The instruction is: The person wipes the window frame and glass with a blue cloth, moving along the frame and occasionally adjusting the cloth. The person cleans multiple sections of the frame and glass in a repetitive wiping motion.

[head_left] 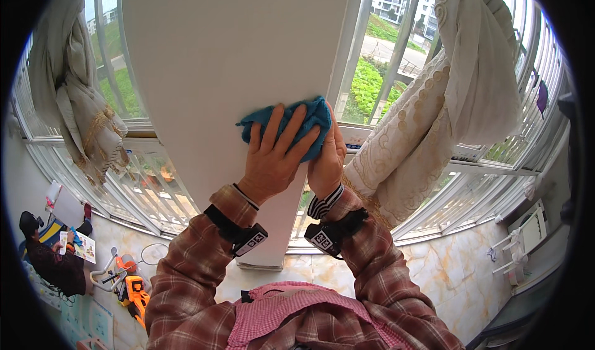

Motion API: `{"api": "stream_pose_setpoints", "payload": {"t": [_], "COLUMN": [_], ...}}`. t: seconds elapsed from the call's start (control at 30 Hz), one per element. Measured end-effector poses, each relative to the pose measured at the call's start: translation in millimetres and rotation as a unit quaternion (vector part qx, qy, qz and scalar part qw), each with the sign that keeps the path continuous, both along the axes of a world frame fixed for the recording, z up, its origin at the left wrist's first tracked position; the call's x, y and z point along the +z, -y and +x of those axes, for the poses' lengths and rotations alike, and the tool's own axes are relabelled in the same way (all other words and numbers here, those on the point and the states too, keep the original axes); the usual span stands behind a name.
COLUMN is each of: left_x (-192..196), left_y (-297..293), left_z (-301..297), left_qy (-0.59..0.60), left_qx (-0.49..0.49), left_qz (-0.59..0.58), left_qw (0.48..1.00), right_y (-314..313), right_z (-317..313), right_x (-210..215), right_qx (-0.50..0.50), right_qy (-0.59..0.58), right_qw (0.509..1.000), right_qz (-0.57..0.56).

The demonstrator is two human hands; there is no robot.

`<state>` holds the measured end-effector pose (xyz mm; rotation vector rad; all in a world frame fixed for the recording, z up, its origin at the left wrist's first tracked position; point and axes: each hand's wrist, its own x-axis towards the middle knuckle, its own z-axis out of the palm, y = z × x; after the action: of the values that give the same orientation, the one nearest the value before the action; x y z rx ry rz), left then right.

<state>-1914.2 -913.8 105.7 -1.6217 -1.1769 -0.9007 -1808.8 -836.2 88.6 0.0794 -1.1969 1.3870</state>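
Observation:
A blue cloth lies bunched against the face of a white wall column, near its right edge. My left hand presses it there, fingers spread over the folds and holding it to the surface. Close beside it, my right hand grips the cloth's right end at the column's edge; some of its fingers are hidden behind the cloth and the column. Both forearms reach up in plaid sleeves with black wrist straps.
Windows with bars flank the column. A tied cream curtain hangs close on the right, another curtain on the left. At lower left a seated person holds a paper, near an orange toy. A white chair stands at right.

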Motion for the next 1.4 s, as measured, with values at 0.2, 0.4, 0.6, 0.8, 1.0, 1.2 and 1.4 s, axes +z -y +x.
{"api": "stream_pose_setpoints", "payload": {"t": [0.2, 0.4, 0.6, 0.8, 1.0, 1.2, 1.4], "left_x": [72.9, 133.6, 39.4, -1.7, 73.7, 43.9, -28.6], "left_y": [-12.6, -31.3, -8.4, 8.9, -14.8, 16.8, 30.5], "left_z": [-1.5, -8.0, 0.2, -11.8, -16.2, -62.8, -37.6], "left_qy": [-0.012, -0.039, 0.048, 0.036, -0.005, 0.105, 0.148], "left_qx": [0.006, 0.004, 0.006, 0.004, -0.031, 0.035, 0.032], "left_qz": [0.044, 0.127, 0.072, 0.012, 0.109, 0.123, 0.046], "left_qw": [0.999, 0.991, 0.996, 0.999, 0.993, 0.986, 0.987], "right_y": [-4.6, -10.1, -9.1, -10.7, -8.9, -4.5, -4.3], "right_z": [-10.7, -18.7, -15.7, -10.9, -8.4, -5.8, -9.1], "right_x": [5.1, 34.9, 37.6, 33.6, 31.9, 34.9, 34.7], "right_qx": [0.009, -0.246, -0.149, -0.240, -0.295, -0.330, -0.354], "right_qy": [-0.004, 0.071, 0.085, 0.093, 0.118, 0.125, 0.142], "right_qw": [1.000, 0.930, 0.967, 0.938, 0.922, 0.908, 0.896], "right_qz": [0.016, 0.263, 0.189, 0.234, 0.222, 0.226, 0.228]}}
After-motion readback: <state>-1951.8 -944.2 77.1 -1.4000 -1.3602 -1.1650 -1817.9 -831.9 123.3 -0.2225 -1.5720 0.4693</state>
